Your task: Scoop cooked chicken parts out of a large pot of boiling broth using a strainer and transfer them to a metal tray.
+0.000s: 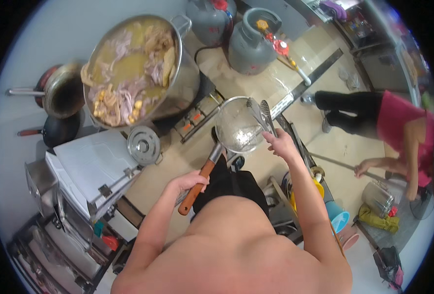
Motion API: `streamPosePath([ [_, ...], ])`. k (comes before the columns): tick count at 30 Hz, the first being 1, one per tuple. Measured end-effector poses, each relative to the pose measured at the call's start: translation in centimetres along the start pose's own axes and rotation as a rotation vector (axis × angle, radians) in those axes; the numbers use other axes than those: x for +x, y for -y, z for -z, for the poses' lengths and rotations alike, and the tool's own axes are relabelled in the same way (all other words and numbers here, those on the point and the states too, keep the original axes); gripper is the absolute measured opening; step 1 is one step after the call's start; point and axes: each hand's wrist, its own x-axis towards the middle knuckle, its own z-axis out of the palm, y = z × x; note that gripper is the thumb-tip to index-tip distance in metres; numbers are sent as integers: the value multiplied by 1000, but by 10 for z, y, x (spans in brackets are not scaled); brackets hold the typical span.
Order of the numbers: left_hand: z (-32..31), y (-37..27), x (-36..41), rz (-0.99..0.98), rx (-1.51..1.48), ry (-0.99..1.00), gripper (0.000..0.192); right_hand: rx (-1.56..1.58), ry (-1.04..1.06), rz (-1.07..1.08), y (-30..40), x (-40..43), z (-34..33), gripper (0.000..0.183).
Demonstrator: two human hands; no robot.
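My left hand (191,182) grips the wooden handle of a round wire-mesh strainer (235,125) held out in front of my body. Its mesh looks free of food. In my right hand (284,146) is a pair of metal tongs (264,117), their perforated tips apart and overlapping the strainer's right rim in view. Beyond my hands, to the upper left, stands a large metal stockpot (187,84). Yellowish broth (128,70) fills it, with pale pieces of meat (121,99) and several yellow lumps at the surface.
Two grey gas cylinders (252,44) stand beyond the pot. Pans (64,92) hang at the left, above a white chest lid (95,158). A metal pot lid (143,146) lies near the stockpot. At right, a person in a pink top (397,121) works at a counter (412,224).
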Motion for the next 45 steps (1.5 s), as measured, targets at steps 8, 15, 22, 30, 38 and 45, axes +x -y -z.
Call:
streamPosePath([
  [8, 75, -84, 162, 136, 94, -24, 20, -223, 182, -35, 57, 359, -32, 75],
  [15, 122, -28, 299, 317, -230, -172, 34, -453, 127, 141, 13, 745, -193, 80],
  [22, 148, -7, 365, 262, -182, -34, 33, -395, -174, 206, -33, 944, -340, 62],
  [30, 148, -16, 384, 304, -163, -35, 30, -619, -194, 132, -65, 1009, -335, 30],
  [38, 136, -18, 346, 344, -382, -29, 22, -818, 50, 267, -70, 844, -270, 28],
  [45, 70, -45, 301, 213, -317, -177, 22, -796, 100, 477, -52, 677, -131, 32],
])
